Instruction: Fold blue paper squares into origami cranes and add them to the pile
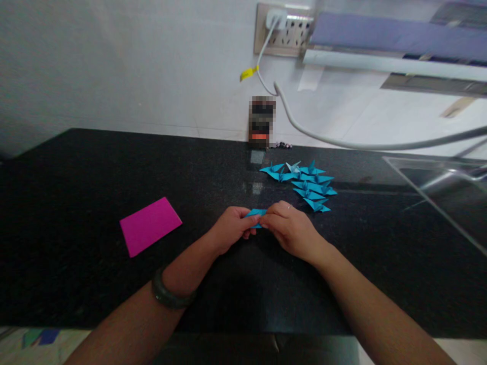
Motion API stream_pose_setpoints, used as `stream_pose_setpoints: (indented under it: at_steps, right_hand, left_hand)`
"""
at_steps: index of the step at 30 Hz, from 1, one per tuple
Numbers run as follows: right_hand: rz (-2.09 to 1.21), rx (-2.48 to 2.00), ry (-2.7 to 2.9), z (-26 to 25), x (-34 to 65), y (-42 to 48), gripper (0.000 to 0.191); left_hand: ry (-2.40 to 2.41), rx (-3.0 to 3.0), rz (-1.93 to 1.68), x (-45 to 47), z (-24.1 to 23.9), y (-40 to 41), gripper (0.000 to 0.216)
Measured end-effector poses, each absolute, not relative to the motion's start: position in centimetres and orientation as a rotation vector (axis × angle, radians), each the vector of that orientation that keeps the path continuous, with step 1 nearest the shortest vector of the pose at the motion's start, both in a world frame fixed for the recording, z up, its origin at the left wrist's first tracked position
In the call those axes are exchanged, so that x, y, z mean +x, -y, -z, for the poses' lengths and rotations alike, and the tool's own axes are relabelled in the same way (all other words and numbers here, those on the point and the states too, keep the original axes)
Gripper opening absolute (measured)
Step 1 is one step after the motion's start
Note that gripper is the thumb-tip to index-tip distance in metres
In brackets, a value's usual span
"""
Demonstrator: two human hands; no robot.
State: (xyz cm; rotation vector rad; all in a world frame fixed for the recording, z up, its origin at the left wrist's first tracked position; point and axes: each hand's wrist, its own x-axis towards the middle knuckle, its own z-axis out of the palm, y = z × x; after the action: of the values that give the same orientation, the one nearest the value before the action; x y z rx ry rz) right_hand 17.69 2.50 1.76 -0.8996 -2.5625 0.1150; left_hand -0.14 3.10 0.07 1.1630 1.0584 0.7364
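Between my two hands is a small piece of folded blue paper (pixel 257 212), held just above the dark countertop. My left hand (pixel 235 227) pinches its left side, thumb on top and fingers beneath. On the right side, my right hand (pixel 289 229) grips the paper with thumb and fingertips, which hide part of it. Beyond my right hand stands a group of several blue origami cranes (pixel 312 186), with one paler crane (pixel 293 167) at the back. To the left of my hands lies a flat magenta stack of paper (pixel 151 226).
A blurred-out upright object (pixel 262 121) leans at the wall, beside a small beaded item (pixel 282 145). A white cable (pixel 327 140) hangs from a wall socket (pixel 289 31) and runs right. The black countertop (pixel 76 203) meets a sink edge (pixel 426 197) at the right.
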Motion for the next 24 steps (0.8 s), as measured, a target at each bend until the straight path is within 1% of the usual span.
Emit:
stream_pose_setpoints:
  at_steps: [7, 10, 19, 24]
  right_hand:
    - [-0.197, -0.961, 2.589, -1.91, 17.32, -2.46, 0.025]
    - [-0.256, -1.008, 2.562, -2.03, 17.19, -2.37, 0.022]
    - [-0.412, -1.105, 2.466, -1.91, 17.38, -2.49, 0.016]
    - [-0.399, -1.121, 2.473, -1.88, 17.34, -2.59, 0.016]
  left_hand:
    - [-1.11, 1.231, -0.699, -0.04, -0.49, -2.85, 0.022]
    - [-1.126, 1.224, -0.689, 0.07, -0.58, -2.83, 0.021]
    - [-1.027, 1.184, -0.659, -0.31, 0.09, -3.09, 0.028]
    - [-1.036, 1.192, -0.635, -0.33, -0.14, -3.01, 0.018]
